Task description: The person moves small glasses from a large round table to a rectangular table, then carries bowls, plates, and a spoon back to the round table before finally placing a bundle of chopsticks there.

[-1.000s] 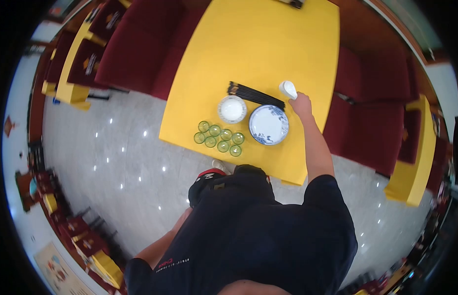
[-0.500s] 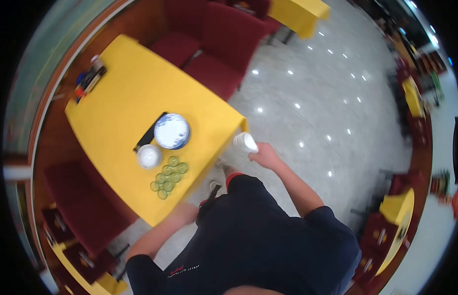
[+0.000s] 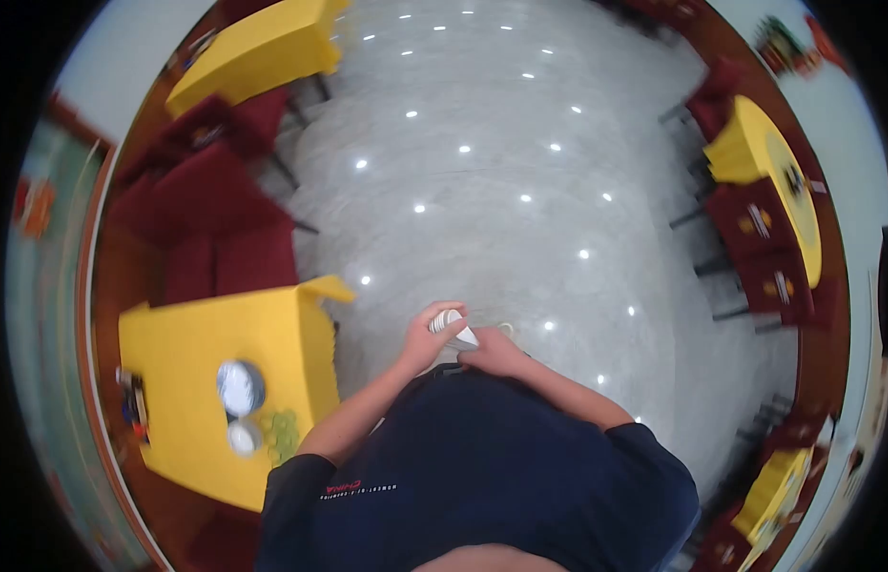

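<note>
A small stack of white cups or bowls [image 3: 454,327] is held in front of my body, lying on its side. My left hand [image 3: 431,334] wraps round the stack from the left. From the right, my right hand [image 3: 494,353] grips its lower end, with its fingers partly hidden. On the yellow-covered table [image 3: 177,353] at the lower left are a pile of blue-and-white plates [image 3: 241,387], a stack of white bowls [image 3: 243,438] and several green glasses [image 3: 283,435].
Dark red chairs [image 3: 244,267] stand behind the near table. Another yellow table [image 3: 263,52] is at the upper left. On the right are a round yellow table [image 3: 764,157] and more red chairs [image 3: 749,219]. Shiny grey floor [image 3: 482,229] lies ahead.
The view has turned to the right, so the near table sits lower left. My left hand has come up to the white stack, which is now between both hands in front of me.
</note>
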`<action>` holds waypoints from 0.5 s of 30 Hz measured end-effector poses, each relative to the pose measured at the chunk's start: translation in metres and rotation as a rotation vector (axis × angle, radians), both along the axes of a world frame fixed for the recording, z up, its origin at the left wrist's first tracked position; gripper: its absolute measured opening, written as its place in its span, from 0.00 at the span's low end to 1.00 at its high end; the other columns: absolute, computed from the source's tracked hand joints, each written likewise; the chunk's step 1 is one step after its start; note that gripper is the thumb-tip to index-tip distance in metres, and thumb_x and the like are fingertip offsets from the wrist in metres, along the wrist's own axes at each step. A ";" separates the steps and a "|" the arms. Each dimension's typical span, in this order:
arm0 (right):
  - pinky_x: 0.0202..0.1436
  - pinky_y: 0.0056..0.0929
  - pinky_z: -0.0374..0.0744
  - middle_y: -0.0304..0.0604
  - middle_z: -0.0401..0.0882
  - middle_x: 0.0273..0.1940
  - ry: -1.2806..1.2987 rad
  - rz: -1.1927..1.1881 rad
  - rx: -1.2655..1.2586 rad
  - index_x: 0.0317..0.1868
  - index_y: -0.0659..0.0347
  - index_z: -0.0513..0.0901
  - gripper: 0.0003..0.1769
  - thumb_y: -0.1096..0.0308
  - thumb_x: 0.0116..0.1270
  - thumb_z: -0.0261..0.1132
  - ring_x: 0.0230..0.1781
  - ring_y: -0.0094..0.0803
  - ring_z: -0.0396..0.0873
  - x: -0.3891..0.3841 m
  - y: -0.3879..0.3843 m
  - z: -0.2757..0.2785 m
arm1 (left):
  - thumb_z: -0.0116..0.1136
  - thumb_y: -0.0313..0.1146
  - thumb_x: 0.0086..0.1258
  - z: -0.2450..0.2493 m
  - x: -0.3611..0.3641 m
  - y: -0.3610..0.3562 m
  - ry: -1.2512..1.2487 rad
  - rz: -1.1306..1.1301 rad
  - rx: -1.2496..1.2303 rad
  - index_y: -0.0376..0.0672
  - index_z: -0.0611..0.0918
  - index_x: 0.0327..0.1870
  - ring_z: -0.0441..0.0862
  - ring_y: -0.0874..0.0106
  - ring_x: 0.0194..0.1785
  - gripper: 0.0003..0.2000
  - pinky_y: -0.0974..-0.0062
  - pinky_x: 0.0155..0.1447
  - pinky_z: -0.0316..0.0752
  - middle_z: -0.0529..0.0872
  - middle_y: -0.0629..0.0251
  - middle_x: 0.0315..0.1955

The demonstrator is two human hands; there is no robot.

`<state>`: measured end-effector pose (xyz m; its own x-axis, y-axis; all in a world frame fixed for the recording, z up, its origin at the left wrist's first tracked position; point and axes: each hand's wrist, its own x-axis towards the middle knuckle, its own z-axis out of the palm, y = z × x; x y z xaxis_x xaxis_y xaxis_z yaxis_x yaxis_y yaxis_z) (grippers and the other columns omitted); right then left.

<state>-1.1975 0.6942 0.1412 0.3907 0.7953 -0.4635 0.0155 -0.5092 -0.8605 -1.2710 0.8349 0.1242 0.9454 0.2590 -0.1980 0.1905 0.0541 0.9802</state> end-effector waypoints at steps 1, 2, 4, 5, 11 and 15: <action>0.29 0.24 0.73 0.42 0.78 0.22 -0.020 -0.084 0.005 0.29 0.65 0.77 0.10 0.68 0.46 0.58 0.23 0.28 0.77 0.017 -0.017 0.001 | 0.56 0.30 0.57 0.003 0.025 -0.014 -0.030 -0.008 -0.028 0.36 0.75 0.43 0.77 0.72 0.42 0.13 0.78 0.46 0.71 0.79 0.62 0.37; 0.29 0.24 0.73 0.42 0.78 0.22 -0.025 -0.158 -0.003 0.29 0.65 0.77 0.10 0.68 0.46 0.58 0.23 0.28 0.77 0.036 -0.034 0.009 | 0.56 0.30 0.57 0.007 0.051 -0.031 -0.033 -0.081 -0.037 0.36 0.75 0.43 0.77 0.72 0.42 0.13 0.78 0.46 0.71 0.79 0.62 0.37; 0.30 0.25 0.74 0.44 0.78 0.21 0.092 -0.229 -0.047 0.32 0.67 0.75 0.13 0.69 0.46 0.57 0.23 0.28 0.78 0.057 -0.056 0.028 | 0.53 0.28 0.58 0.017 0.090 -0.053 -0.079 -0.131 -0.195 0.37 0.76 0.41 0.78 0.73 0.36 0.10 0.78 0.42 0.73 0.79 0.62 0.35; 0.30 0.25 0.74 0.44 0.78 0.21 0.094 -0.303 -0.042 0.32 0.67 0.75 0.13 0.69 0.46 0.57 0.23 0.28 0.78 0.067 -0.071 0.027 | 0.53 0.28 0.58 0.022 0.112 -0.067 -0.071 -0.205 -0.196 0.37 0.76 0.41 0.78 0.73 0.36 0.10 0.78 0.42 0.73 0.79 0.62 0.35; 0.30 0.24 0.74 0.43 0.77 0.22 0.228 -0.740 0.114 0.27 0.68 0.76 0.08 0.72 0.46 0.58 0.23 0.28 0.77 0.087 -0.101 0.020 | 0.47 0.25 0.60 0.031 0.199 -0.106 -0.060 -0.601 -0.105 0.34 0.77 0.34 0.79 0.73 0.31 0.06 0.77 0.36 0.75 0.80 0.61 0.31; 0.32 0.24 0.74 0.42 0.77 0.23 0.274 -0.917 0.230 0.29 0.69 0.76 0.09 0.72 0.46 0.59 0.24 0.27 0.77 0.109 -0.111 0.017 | 0.46 0.24 0.59 0.025 0.240 -0.128 -0.018 -0.705 -0.035 0.33 0.77 0.32 0.79 0.73 0.31 0.07 0.78 0.34 0.75 0.80 0.61 0.30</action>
